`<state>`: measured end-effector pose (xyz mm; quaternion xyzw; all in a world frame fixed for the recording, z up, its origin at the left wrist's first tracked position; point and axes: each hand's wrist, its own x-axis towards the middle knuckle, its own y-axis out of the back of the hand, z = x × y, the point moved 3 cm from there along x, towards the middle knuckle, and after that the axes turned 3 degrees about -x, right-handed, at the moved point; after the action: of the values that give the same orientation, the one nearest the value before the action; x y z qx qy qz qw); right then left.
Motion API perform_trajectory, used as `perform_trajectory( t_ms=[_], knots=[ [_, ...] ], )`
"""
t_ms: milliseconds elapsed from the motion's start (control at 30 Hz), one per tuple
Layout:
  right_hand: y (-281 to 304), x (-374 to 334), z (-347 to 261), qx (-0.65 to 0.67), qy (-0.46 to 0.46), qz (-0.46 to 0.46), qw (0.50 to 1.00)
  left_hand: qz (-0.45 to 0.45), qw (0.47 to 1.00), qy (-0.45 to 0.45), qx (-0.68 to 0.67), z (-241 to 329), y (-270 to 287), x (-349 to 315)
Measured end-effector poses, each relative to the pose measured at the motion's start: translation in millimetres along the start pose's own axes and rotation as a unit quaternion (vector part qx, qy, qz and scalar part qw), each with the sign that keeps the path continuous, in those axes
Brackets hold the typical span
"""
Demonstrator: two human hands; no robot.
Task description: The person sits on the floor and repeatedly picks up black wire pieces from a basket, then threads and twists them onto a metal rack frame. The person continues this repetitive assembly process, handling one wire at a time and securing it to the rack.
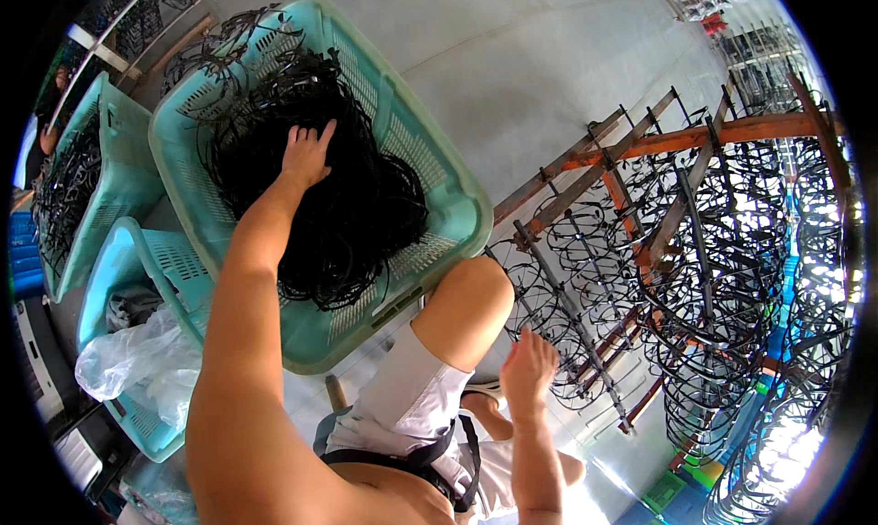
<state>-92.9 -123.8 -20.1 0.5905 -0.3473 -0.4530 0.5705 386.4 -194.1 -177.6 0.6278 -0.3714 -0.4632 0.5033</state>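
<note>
My left hand point(308, 155) reaches down onto a dark heap of thin black curved strips point(357, 214). Its fingers are apart, the index finger stretched out, and some fingertips bend into the heap; I see nothing gripped. The strips lie tangled in a big light-green plastic basket point(434, 173) with slotted walls, which stands against my knee. To the right of that knee, my right hand point(530, 369) is raised with its fingers curled in. Whatever those fingers hold, if anything, is too small or hidden to make out.
On the right, a wooden and metal rack point(704, 141) carries many hanging black loops point(695, 360), close to my right hand. At left stand another green basket point(119, 150) of black strips and a turquoise basket point(169, 443) with a clear plastic bag point(146, 365).
</note>
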Motion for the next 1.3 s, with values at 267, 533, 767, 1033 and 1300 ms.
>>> perform_trajectory(
  t_ms=[267,533,767,1033,1300],
  knots=[
    [-33,8,5,0.197,-0.096,-0.084,0.972,0.032,0.998,-0.008,-0.044,-2,4,15],
    [72,47,-81,0.55,0.02,0.116,0.827,0.038,0.96,-0.064,-0.27,-7,70,-28],
    [4,151,-243,0.809,-0.095,-0.307,0.492,0.141,0.943,-0.051,-0.297,56,122,-110],
    [17,125,-203,0.923,-0.052,-0.277,0.263,0.105,0.774,-0.063,-0.622,92,162,-170],
    [78,67,-146,0.978,-0.11,-0.092,0.151,-0.116,0.821,-0.16,-0.536,123,170,-276]
  ],
)
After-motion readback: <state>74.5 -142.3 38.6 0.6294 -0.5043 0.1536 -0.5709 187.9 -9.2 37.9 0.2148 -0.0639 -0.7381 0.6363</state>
